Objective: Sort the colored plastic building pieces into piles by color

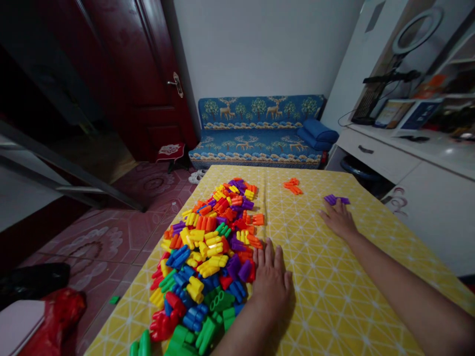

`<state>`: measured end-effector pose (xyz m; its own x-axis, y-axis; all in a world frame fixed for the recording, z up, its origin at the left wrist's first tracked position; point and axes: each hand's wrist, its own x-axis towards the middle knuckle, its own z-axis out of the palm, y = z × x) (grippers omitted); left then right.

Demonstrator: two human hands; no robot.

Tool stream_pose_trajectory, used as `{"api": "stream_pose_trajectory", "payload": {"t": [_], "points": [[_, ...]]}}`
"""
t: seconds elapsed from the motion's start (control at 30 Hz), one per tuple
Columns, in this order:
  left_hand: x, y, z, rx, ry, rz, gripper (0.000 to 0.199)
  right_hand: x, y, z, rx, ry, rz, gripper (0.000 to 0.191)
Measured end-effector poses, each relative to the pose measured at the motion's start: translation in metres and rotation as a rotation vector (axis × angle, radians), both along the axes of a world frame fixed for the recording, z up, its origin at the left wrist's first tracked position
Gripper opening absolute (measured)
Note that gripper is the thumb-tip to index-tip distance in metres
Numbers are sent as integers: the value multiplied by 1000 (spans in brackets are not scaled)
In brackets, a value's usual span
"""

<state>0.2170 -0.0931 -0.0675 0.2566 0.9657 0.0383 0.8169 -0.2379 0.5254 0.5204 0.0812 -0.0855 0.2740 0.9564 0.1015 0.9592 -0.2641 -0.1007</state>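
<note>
A large heap of plastic building blocks (208, 237) in yellow, red, blue, green, orange and purple covers the left part of the table. My left hand (271, 277) lies palm down along the heap's right edge, fingers stretched out beside orange and purple blocks. On the right, my right hand (339, 221) reaches forward with its fingers spread. Its fingertips touch or lie just in front of a few purple blocks (337, 200); whether they press on them I cannot tell. A small group of orange blocks (293, 186) sits apart, between the heap and the purple ones.
A yellow patterned cloth (315, 296) covers the table. Beyond its far edge stands a blue sofa (256, 141). A white cabinet (382, 153) borders the right side. On the floor at left lie a green block (114, 299) and a red bag (63, 316).
</note>
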Motion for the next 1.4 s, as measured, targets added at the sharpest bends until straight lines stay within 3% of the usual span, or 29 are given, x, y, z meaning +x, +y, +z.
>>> {"api": "stream_pose_trajectory", "payload": {"t": [0.1, 0.2, 0.47, 0.6, 0.77, 0.87, 0.97, 1.2, 1.27, 1.4], "points": [[0, -1, -2, 5, 1, -12, 64, 5, 22, 2, -31, -13, 5, 67], [0, -1, -4, 27, 3, -4, 63, 7, 28, 0, 10, -51, 41, 65], [0, 0, 4, -45, 15, -2, 65, -18, 3, -12, 197, -91, 213, 57], [-1, 0, 5, -29, -18, -14, 66, -57, -14, -11, 274, 103, 368, 53], [-1, 1, 4, -27, -8, -26, 66, -143, -26, 10, 307, 481, 639, 41], [-1, 1, 4, -29, -13, -27, 67, -197, -16, 26, 312, 616, 703, 38], [-1, 2, 5, -43, -17, -28, 68, -235, 4, 37, 201, 645, 681, 45], [-2, 1, 9, -66, -22, -24, 68, -266, 32, 45, 24, 619, 602, 24], [-2, 1, 11, -76, -27, -31, 68, -269, 32, 46, -22, 581, 592, 29], [-3, 2, 16, -113, -33, -42, 67, -278, 30, 50, -101, 502, 583, 59]]}}
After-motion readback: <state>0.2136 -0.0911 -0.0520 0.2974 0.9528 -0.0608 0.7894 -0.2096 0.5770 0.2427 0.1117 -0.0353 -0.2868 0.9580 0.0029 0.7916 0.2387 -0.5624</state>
